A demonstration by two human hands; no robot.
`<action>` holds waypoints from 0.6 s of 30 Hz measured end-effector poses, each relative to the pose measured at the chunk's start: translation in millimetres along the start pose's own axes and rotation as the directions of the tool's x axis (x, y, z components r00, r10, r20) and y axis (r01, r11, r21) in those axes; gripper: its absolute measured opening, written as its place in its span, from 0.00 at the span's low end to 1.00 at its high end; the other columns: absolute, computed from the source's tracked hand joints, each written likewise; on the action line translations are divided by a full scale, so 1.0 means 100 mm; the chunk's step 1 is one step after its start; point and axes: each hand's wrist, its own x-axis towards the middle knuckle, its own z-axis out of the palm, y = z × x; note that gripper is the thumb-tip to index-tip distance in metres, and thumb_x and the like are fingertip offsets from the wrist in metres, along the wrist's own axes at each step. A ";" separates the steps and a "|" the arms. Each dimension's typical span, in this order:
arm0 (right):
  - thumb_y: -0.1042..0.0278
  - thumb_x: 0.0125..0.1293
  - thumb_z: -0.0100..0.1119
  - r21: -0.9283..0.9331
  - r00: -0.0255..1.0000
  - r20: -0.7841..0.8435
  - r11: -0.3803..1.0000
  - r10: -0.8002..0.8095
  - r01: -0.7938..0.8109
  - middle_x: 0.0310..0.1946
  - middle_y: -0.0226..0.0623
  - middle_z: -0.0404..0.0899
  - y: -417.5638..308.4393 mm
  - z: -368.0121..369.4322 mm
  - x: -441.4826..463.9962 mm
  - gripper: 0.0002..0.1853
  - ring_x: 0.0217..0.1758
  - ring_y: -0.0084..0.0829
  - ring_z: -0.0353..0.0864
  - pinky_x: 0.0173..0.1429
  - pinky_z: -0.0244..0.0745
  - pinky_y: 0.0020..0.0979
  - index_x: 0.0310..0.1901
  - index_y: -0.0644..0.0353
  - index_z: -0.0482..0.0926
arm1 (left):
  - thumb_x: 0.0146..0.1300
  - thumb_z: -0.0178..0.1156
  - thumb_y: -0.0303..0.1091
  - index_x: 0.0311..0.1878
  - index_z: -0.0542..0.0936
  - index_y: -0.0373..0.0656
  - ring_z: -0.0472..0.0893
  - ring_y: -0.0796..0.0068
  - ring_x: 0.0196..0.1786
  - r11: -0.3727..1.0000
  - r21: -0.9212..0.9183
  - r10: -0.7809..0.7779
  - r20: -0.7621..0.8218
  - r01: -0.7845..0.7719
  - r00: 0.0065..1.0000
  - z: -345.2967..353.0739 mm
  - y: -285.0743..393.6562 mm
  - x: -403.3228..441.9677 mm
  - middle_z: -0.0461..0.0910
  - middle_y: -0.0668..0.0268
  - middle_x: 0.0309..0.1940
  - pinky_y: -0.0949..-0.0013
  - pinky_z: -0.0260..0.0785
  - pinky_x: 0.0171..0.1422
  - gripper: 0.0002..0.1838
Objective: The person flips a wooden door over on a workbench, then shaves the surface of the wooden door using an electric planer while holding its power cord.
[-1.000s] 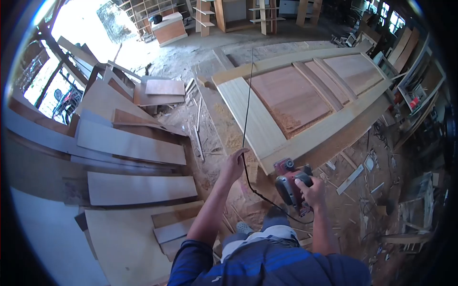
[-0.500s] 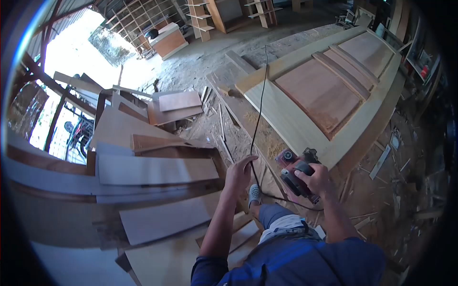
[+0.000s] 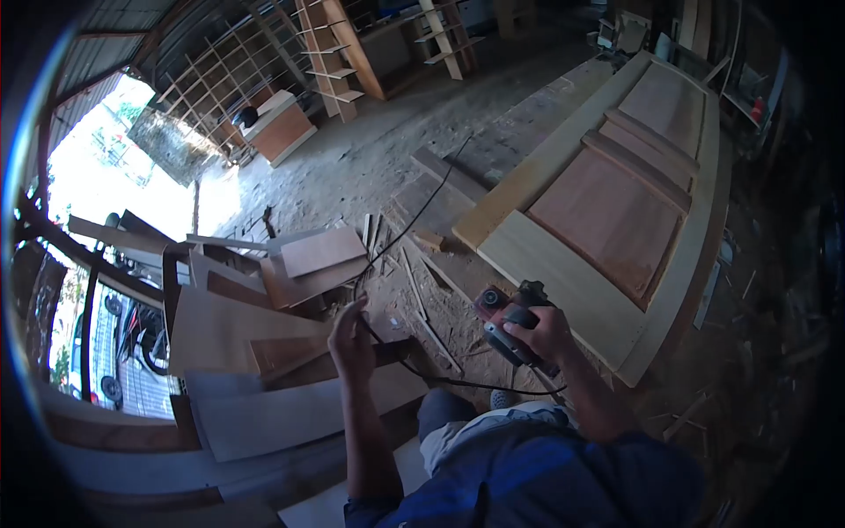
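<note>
My right hand (image 3: pixel 547 334) is wrapped round the handle of an electric planer (image 3: pixel 510 327), which has a dark body, reddish parts and a round front knob. The planer is held off the near corner of a panelled wooden door (image 3: pixel 563 273). From the tool a black power cord (image 3: pixel 458 382) sags across in front of me and rises to my left hand (image 3: pixel 352 343). The fingers of that hand are closed at the cord, and beyond it the cord runs on towards the far floor. Two loose wooden strips (image 3: pixel 638 167) lie across the door's panels.
Stacked boards (image 3: pixel 238 330) and offcuts lie to my left. Thin wood scraps (image 3: pixel 431 330) litter the floor between them and the door. Shelving frames (image 3: pixel 330 62) and a wooden box-like cabinet (image 3: pixel 280 128) stand at the back. A motorbike (image 3: pixel 145 339) shows beyond the left opening.
My left hand has moved left with the cord, away from the door's side. The planer has shifted left too, clear of the door's edge. My view has turned, and my legs have moved.
</note>
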 end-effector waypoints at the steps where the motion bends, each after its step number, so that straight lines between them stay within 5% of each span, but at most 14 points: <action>1: 0.38 0.59 0.81 -0.007 1.000 -0.014 1.000 -0.006 0.006 0.38 0.50 0.93 -0.05 0.07 0.14 0.28 0.45 0.51 0.95 0.55 0.88 0.47 0.45 0.57 0.94 | 0.79 0.61 0.21 0.65 0.90 0.40 0.91 0.62 0.67 0.995 0.101 -0.026 0.048 0.021 0.998 -0.02 0.06 0.25 0.93 0.55 0.61 0.61 0.79 0.74 0.17; 7: 0.37 0.63 0.79 0.086 0.994 -0.103 0.996 0.047 -0.038 0.41 0.48 0.94 -0.69 0.53 1.12 0.26 0.48 0.48 0.95 0.59 0.87 0.47 0.48 0.53 0.95 | 0.83 0.60 0.24 0.70 0.87 0.44 0.90 0.63 0.67 0.985 0.158 0.023 0.252 -0.065 0.967 0.53 -0.35 1.55 0.92 0.53 0.62 0.62 0.80 0.72 0.18; 13: 0.39 0.66 0.79 0.087 0.975 -0.222 0.995 -0.030 0.051 0.44 0.49 0.94 -1.05 1.29 2.61 0.28 0.50 0.50 0.95 0.58 0.87 0.46 0.52 0.57 0.93 | 0.84 0.60 0.23 0.70 0.86 0.38 0.89 0.63 0.69 0.993 0.055 0.089 0.260 -0.106 0.962 1.10 -2.07 3.06 0.91 0.52 0.65 0.60 0.79 0.73 0.17; 16: 0.39 0.66 0.79 0.102 0.968 -0.218 0.989 0.126 -0.106 0.45 0.52 0.94 -1.25 1.73 3.54 0.30 0.51 0.50 0.95 0.58 0.87 0.47 0.54 0.61 0.92 | 0.82 0.57 0.21 0.70 0.87 0.40 0.90 0.59 0.69 0.999 0.013 0.037 0.311 -0.043 0.950 1.28 -2.69 3.74 0.92 0.52 0.63 0.59 0.81 0.71 0.19; 17: 0.35 0.68 0.77 0.031 0.951 -0.199 0.971 0.237 -0.236 0.41 0.45 0.95 -1.21 1.95 3.87 0.28 0.45 0.43 0.96 0.56 0.87 0.44 0.55 0.53 0.93 | 0.83 0.57 0.21 0.70 0.86 0.38 0.88 0.60 0.70 0.996 -0.009 -0.077 0.375 0.086 0.924 1.32 -2.81 3.93 0.91 0.52 0.64 0.59 0.79 0.74 0.19; 18: 0.35 0.69 0.76 0.068 0.935 -0.216 0.960 0.281 -0.272 0.39 0.43 0.95 -1.18 2.16 4.19 0.28 0.42 0.40 0.96 0.53 0.88 0.43 0.55 0.53 0.93 | 0.83 0.56 0.20 0.70 0.86 0.38 0.88 0.60 0.71 0.997 -0.061 -0.021 0.365 0.046 0.931 1.41 -3.03 4.14 0.91 0.52 0.64 0.59 0.79 0.75 0.19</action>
